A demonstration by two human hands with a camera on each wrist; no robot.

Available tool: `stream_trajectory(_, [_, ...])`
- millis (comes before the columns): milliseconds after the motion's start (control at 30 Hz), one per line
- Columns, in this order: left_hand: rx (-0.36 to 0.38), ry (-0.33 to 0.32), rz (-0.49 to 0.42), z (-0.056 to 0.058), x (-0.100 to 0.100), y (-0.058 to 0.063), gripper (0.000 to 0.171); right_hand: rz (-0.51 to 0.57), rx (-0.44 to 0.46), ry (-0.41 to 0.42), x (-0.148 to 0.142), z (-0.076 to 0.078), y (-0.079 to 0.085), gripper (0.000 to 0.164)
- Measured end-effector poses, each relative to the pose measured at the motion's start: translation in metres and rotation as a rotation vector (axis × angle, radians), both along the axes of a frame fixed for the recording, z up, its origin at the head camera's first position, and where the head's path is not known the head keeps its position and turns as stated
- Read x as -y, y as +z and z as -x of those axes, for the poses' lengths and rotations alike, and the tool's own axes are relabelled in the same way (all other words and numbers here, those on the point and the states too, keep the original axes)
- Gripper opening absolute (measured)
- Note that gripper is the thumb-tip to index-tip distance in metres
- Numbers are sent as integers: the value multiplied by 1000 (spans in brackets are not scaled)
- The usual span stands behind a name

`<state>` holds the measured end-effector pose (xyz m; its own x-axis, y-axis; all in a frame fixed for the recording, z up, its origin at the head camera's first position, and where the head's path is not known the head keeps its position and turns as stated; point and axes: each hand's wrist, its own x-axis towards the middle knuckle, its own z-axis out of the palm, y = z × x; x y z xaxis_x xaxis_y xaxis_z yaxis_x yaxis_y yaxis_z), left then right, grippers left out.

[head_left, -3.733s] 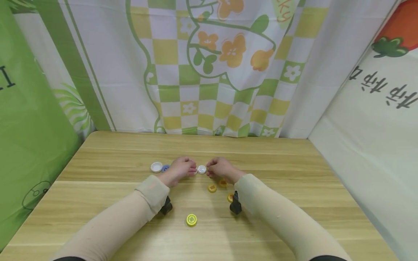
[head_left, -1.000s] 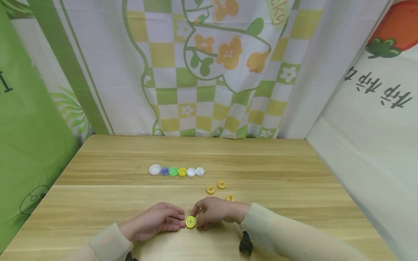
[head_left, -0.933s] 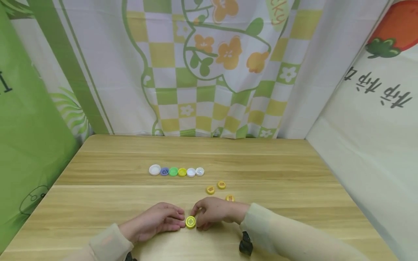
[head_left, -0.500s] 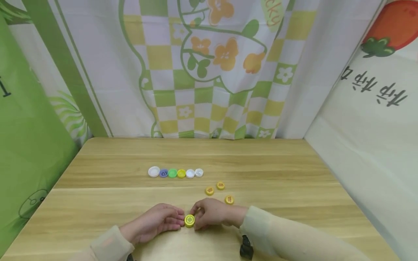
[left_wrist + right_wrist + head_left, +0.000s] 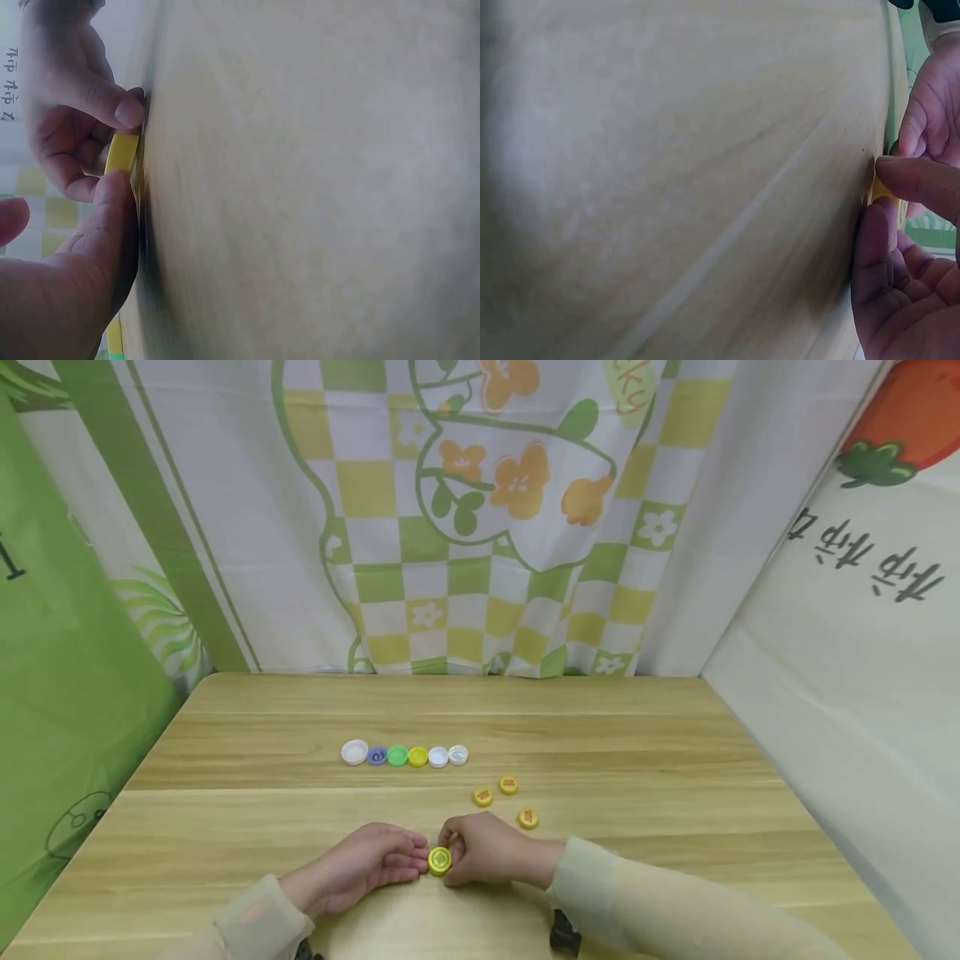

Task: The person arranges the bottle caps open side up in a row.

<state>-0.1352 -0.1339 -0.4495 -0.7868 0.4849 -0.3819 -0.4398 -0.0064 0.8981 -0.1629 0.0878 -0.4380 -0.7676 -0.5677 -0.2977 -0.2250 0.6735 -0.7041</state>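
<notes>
A round yellow bottle cap (image 5: pixel 439 860) sits between my two hands near the front of the table, and its yellow side (image 5: pixel 121 152) shows in the left wrist view. My right hand (image 5: pixel 491 849) pinches it between thumb and index finger from the right. From the left, the fairly straight fingertips of my left hand (image 5: pixel 375 864) touch or nearly touch the cap. Behind, a row of small caps runs side by side: a larger white cap (image 5: pixel 355 752), a purple one (image 5: pixel 377 756), a green one (image 5: pixel 397 756), a yellow one (image 5: pixel 417 757) and two white ones (image 5: pixel 438 757).
Three orange-yellow caps with red print, among them one cap (image 5: pixel 528 817) just beyond the right wrist, lie loose on the wooden table (image 5: pixel 637 760). A patterned curtain (image 5: pixel 517 610) hangs behind the back edge.
Both hands have come back from the row of caps to the yellow bottle cap at the front. In the last half second the right hand's pinch closed on it, and it shifted slightly away from me.
</notes>
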Motion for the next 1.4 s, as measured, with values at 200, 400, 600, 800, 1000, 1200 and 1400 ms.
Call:
stream_trajectory(200, [-3, 4, 1, 2, 0, -1, 44, 5, -30, 3, -1, 1, 0, 26])
stream_trajectory(400, [-27, -9, -9, 6, 0, 2, 42, 60, -11, -16, -3, 5, 3, 24])
stream_trajectory(600, [-52, -26, 6, 11, 1, 6, 37, 55, 1, -17, -1, 9, 10, 22])
stream_trajectory(800, [-114, -16, 39, 19, 1, 12, 35, 89, 19, -55, -1, 18, 15, 20])
stream_trajectory(1000, [-235, -14, 141, 25, -2, 19, 36, 195, 138, -130, -4, 26, 16, 22])
stream_trajectory(1200, [-362, 7, 286, 28, -8, 25, 34, 278, 211, -197, -8, 31, 16, 25])
stream_trajectory(1400, [-422, 60, 350, 33, -16, 26, 32, 308, 229, -256, -9, 34, 21, 27])
